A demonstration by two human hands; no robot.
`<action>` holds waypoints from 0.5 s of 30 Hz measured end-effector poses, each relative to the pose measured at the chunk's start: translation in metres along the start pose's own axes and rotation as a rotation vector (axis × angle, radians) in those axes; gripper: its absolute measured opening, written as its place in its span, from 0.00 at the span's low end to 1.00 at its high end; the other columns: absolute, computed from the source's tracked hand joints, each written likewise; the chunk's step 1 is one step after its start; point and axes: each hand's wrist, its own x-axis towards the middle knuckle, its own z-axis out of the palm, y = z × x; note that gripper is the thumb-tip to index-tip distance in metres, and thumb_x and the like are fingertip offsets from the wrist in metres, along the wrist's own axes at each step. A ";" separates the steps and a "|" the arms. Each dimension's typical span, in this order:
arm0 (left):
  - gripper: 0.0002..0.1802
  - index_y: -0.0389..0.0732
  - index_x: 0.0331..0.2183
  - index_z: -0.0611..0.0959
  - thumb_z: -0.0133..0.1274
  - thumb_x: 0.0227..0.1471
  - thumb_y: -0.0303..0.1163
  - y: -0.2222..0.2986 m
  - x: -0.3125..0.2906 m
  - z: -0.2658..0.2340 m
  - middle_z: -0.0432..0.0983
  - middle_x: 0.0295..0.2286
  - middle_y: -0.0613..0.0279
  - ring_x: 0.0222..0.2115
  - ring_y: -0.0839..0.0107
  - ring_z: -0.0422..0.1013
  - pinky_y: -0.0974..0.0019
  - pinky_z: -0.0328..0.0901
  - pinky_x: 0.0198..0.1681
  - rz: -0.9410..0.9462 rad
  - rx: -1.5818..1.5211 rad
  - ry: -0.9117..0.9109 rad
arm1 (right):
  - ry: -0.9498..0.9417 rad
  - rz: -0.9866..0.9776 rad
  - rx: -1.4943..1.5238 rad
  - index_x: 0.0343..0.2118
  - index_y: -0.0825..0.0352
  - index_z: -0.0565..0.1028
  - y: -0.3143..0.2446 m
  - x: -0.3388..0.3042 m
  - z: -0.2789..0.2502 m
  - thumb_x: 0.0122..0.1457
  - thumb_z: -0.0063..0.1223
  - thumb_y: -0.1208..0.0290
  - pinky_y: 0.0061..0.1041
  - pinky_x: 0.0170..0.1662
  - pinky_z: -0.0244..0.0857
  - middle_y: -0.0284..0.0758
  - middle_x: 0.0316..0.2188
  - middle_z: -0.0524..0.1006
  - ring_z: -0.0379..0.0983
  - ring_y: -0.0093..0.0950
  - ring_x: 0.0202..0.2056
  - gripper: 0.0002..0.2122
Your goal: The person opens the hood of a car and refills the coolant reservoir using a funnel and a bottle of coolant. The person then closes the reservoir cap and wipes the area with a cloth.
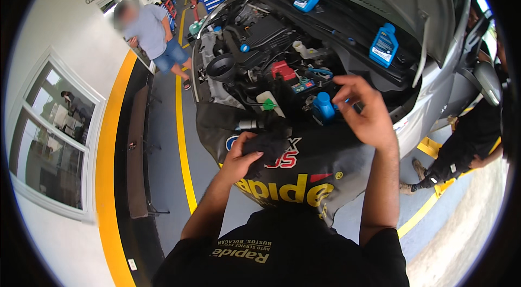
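A dark rag (pixel 266 146) is gripped in the left hand (pixel 241 159) at the engine bay's (pixel 255 43) front edge (wiping stage, apparently); the right hand (pixel 366 116) hovers empty, fingers loosely spread, beside a blue bottle (pixel 323 107), which seemingly needs grasping next.

Funnel (pixel 221 66) left in engine bay (pixel 260 32), bottle (pixel 323 107) right of it, cover (pixel 304 178) in front

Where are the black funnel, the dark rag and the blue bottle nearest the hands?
black funnel (pixel 221 65), head view, on its wide rim.
dark rag (pixel 267 145), head view, on the bunched cloth at the left hand's fingers.
blue bottle (pixel 323 108), head view, on its body below the cap.
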 end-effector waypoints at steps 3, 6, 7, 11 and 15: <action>0.25 0.37 0.53 0.73 0.62 0.54 0.22 0.008 0.017 0.030 0.78 0.42 0.58 0.45 0.69 0.76 0.65 0.69 0.49 0.179 0.105 -0.114 | 0.097 -0.083 0.102 0.58 0.68 0.73 0.007 0.045 0.002 0.57 0.52 0.89 0.21 0.39 0.69 0.31 0.33 0.80 0.76 0.20 0.35 0.24; 0.30 0.38 0.53 0.73 0.65 0.49 0.24 0.053 0.055 0.087 0.79 0.43 0.50 0.45 0.58 0.80 0.60 0.71 0.47 0.491 0.230 -0.322 | 0.003 -0.036 0.292 0.56 0.68 0.73 0.061 0.103 0.014 0.58 0.48 0.87 0.23 0.39 0.70 0.32 0.32 0.80 0.75 0.21 0.33 0.22; 0.30 0.37 0.54 0.74 0.66 0.49 0.28 0.061 0.065 0.105 0.78 0.46 0.50 0.46 0.56 0.79 0.59 0.71 0.49 0.495 0.206 -0.438 | -0.053 0.005 0.121 0.55 0.67 0.73 0.079 0.116 0.022 0.58 0.50 0.85 0.27 0.39 0.71 0.34 0.32 0.81 0.77 0.26 0.33 0.21; 0.34 0.36 0.54 0.73 0.65 0.45 0.29 0.063 0.097 0.165 0.78 0.46 0.47 0.47 0.45 0.78 0.53 0.72 0.47 0.706 -0.065 -0.605 | 0.023 0.042 -0.297 0.55 0.62 0.73 0.121 0.124 0.060 0.59 0.57 0.80 0.35 0.37 0.72 0.37 0.29 0.80 0.80 0.35 0.31 0.20; 0.36 0.32 0.56 0.71 0.64 0.46 0.30 0.039 0.122 0.183 0.77 0.47 0.45 0.47 0.46 0.78 0.54 0.72 0.49 0.812 -0.231 -0.459 | 0.049 0.128 -0.441 0.55 0.58 0.73 0.123 0.125 0.072 0.60 0.60 0.72 0.41 0.36 0.72 0.35 0.28 0.81 0.81 0.40 0.32 0.19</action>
